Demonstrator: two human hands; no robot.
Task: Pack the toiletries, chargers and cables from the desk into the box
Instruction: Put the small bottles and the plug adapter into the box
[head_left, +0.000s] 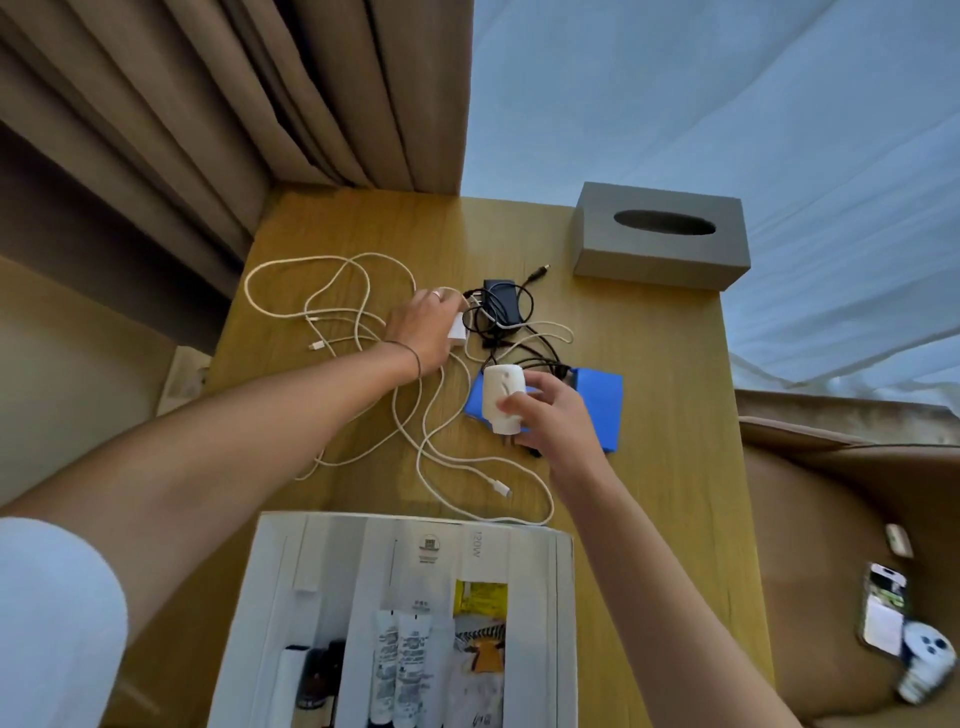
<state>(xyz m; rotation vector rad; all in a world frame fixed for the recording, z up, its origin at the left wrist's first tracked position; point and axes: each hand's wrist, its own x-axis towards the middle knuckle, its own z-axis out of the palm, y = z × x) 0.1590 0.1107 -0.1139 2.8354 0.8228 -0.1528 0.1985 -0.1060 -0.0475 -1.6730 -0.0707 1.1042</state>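
Right hand (540, 415): grip closed on a white charger (503, 399), lifted above a blue pouch (597, 402). Left hand (423, 330): grip closing on a small white adapter (457, 329) on the tabletop (649, 467), beside tangled black cables (501, 312). White cables (363, 312) sprawl beneath the left wrist. Box (405, 545) sits nearer than both grips, tubes (402, 660) inside.

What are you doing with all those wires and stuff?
Packing up. The right hand holds a white charger above the desk. The left hand is on a small white plug among tangled white cables. The box already holds tubes and packets.
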